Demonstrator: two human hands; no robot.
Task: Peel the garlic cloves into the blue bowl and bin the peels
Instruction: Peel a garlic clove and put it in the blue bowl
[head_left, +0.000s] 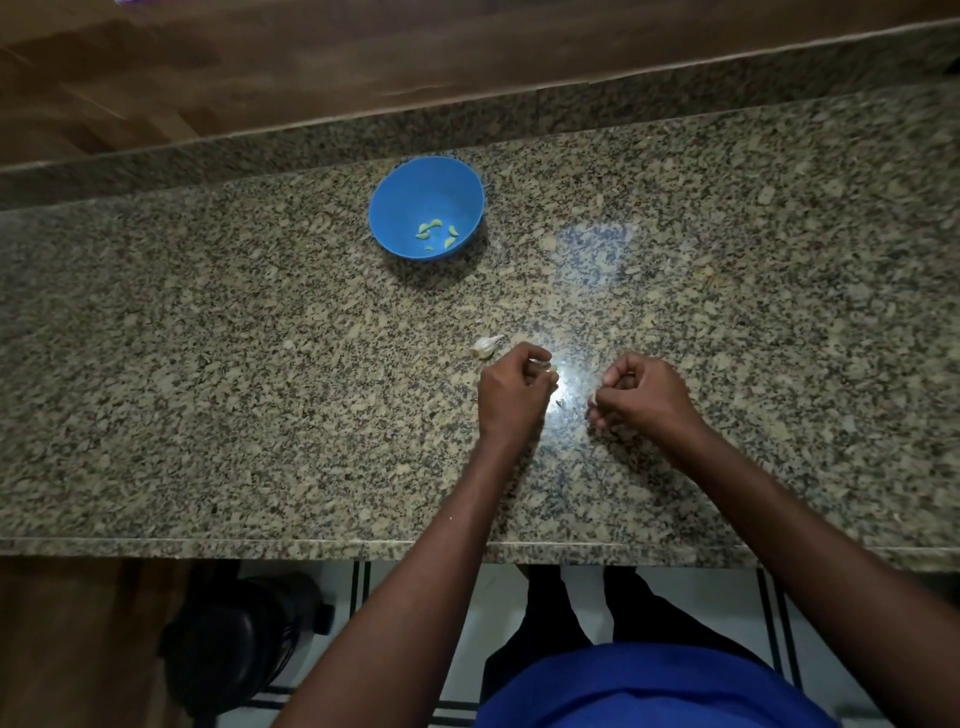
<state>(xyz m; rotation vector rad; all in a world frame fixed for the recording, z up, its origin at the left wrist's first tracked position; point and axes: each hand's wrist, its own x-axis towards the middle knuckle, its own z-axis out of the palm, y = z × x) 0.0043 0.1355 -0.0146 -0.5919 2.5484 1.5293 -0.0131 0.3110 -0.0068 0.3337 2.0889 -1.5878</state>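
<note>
A blue bowl (426, 208) stands at the back of the granite counter (208, 364) with several peeled garlic cloves (435, 234) in its bottom. A partial garlic bulb (485, 346) lies just left of my left hand. My left hand (511, 395) has curled fingers pinching a pale garlic clove (549, 366) at its fingertips. My right hand (641, 397) is curled too, pinching a small whitish piece of peel (594, 399). The two hands are a little apart above the counter's front half. Tiny peel scraps (560, 403) lie between them.
A raised granite ledge (623, 98) with a wooden surface behind it runs along the back. Below the counter's front edge, a dark round bin (239, 639) stands on the tiled floor at the left. A small pale chip (288, 344) lies on the counter left of the bulb.
</note>
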